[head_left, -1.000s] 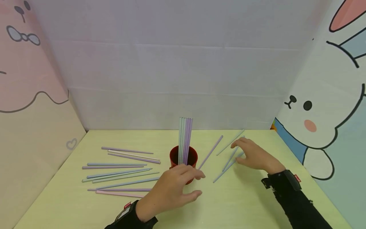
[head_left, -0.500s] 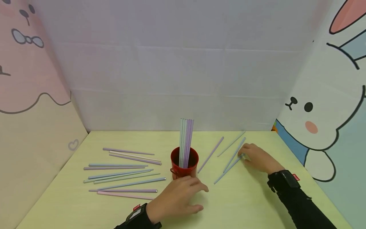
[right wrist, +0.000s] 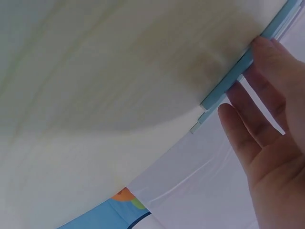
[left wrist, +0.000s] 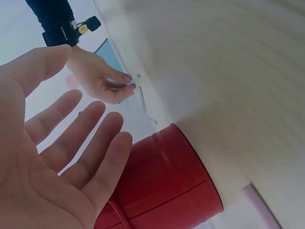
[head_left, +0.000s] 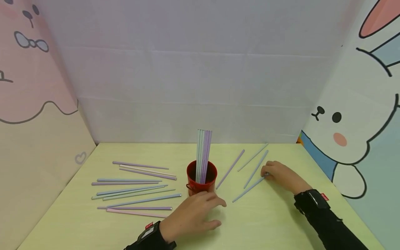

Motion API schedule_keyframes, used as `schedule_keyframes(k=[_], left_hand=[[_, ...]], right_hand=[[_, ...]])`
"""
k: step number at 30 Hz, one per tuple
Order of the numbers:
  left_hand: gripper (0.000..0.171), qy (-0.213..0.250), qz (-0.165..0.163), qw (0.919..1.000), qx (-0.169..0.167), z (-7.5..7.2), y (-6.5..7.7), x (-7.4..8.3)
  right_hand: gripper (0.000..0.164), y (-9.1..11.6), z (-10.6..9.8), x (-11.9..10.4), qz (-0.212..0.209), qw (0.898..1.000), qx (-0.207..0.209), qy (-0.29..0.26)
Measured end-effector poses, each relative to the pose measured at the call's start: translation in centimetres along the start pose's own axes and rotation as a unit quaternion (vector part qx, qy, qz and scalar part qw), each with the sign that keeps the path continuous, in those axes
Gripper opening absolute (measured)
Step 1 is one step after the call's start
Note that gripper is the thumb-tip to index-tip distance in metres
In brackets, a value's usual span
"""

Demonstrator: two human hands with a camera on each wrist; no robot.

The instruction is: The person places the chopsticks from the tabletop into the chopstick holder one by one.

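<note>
Thumb and fingers of my right hand (head_left: 278, 174) pinch a thin pale blue stick (head_left: 248, 190) near its far end, low over the table on the right. In the right wrist view the thumb lies on one side of this blue stick (right wrist: 228, 81), fingertips on the other. My left hand (head_left: 195, 215) is held with relaxed, spread fingers just in front of a red bucket (head_left: 200, 188). It holds nothing; the left wrist view shows its bare palm (left wrist: 43, 176) beside the bucket wall. Pale green and purple sticks (head_left: 203, 156) stand upright in the bucket.
Several pastel sticks (head_left: 134, 180) lie in a loose spread on the left of the table. Right of the bucket lie a purple stick (head_left: 230, 169), a pale stick (head_left: 253, 157) and another blue stick (head_left: 256, 169). A white backdrop (head_left: 200, 86) rises at the table's rear edge.
My right hand has come down onto the blue stick, gripped it, and shifted it slightly toward me. My left hand has drawn back from beside the bucket to in front of it.
</note>
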State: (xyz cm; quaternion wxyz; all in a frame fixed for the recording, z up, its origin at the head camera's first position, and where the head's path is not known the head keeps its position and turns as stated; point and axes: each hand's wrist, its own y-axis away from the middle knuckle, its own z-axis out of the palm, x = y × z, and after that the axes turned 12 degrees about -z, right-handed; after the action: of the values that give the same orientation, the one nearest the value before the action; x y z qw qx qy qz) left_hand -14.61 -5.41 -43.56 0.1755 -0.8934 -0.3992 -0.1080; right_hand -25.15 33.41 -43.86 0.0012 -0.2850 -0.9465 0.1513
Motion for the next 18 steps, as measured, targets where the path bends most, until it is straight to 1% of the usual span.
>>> schedule_keyframes(k=[4, 8, 11, 14, 16, 18], left_hand=[[0.037, 0.006, 0.003, 0.9998, 0.017, -0.7, -0.1, 0.1], [0.035, 0.024, -0.001, 0.9991, 0.036, -1.9, 0.0, 0.3], [0.032, 0.043, 0.001, 0.9979, 0.049, -3.1, 0.1, 0.4], [0.031, 0.057, 0.009, 0.9960, 0.068, -4.3, 0.2, 0.5], [0.031, 0.067, 0.007, 0.9945, 0.080, -5.1, 0.2, 0.5], [0.031, 0.071, 0.001, 0.9932, 0.092, -5.7, 0.2, 0.4]], right_hand=[[0.022, 0.0, -0.5, -0.6, -0.015, 1.000, 0.002, -0.001], [0.025, -0.1, -1.6, -1.9, -0.025, 1.000, 0.008, 0.002], [0.025, -0.7, -2.8, -3.6, -0.020, 1.000, 0.005, -0.006], [0.026, -1.8, -4.1, -5.7, -0.019, 1.000, 0.001, -0.019], [0.026, -2.6, -4.8, -7.2, -0.022, 0.999, -0.002, -0.029], [0.027, -3.4, -5.4, -8.6, -0.034, 0.999, 0.003, -0.030]])
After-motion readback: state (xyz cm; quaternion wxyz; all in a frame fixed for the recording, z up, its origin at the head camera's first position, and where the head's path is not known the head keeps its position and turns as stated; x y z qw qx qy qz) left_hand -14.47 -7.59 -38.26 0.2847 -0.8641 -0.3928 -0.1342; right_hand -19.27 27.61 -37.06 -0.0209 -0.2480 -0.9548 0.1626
